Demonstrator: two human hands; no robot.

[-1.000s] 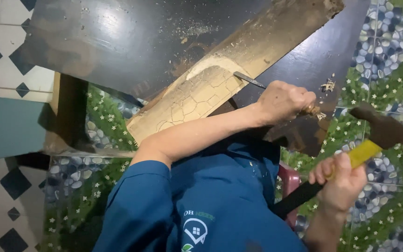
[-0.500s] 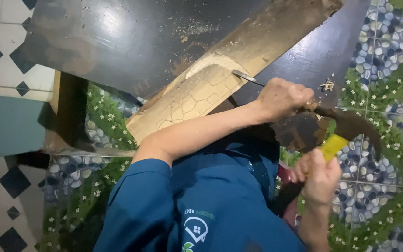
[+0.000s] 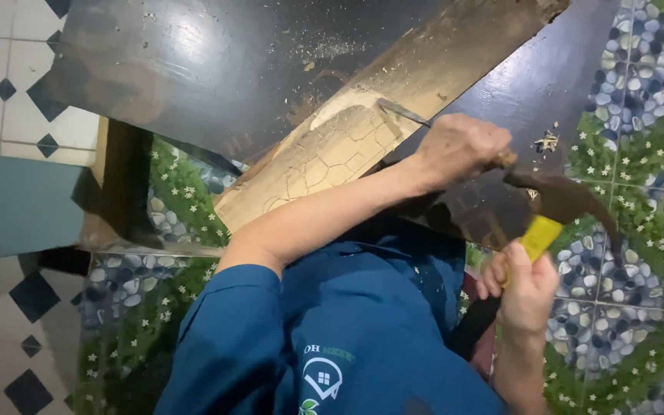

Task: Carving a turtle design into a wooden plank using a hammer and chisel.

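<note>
Steel chisel [image 3: 403, 112] in left hand [image 3: 461, 146] — hammer [image 3: 559, 201] behind.

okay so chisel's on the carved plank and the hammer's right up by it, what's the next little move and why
Probably a light tap on the chisel's butt. The left hand holds the chisel with its tip on the carved plank, at the edge of the cut pattern. The right hand has the hammer with its head close by the left hand.

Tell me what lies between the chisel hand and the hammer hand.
In the head view, only the brown hammer head on its yellow-and-black handle sits between the left hand and right hand.
</note>
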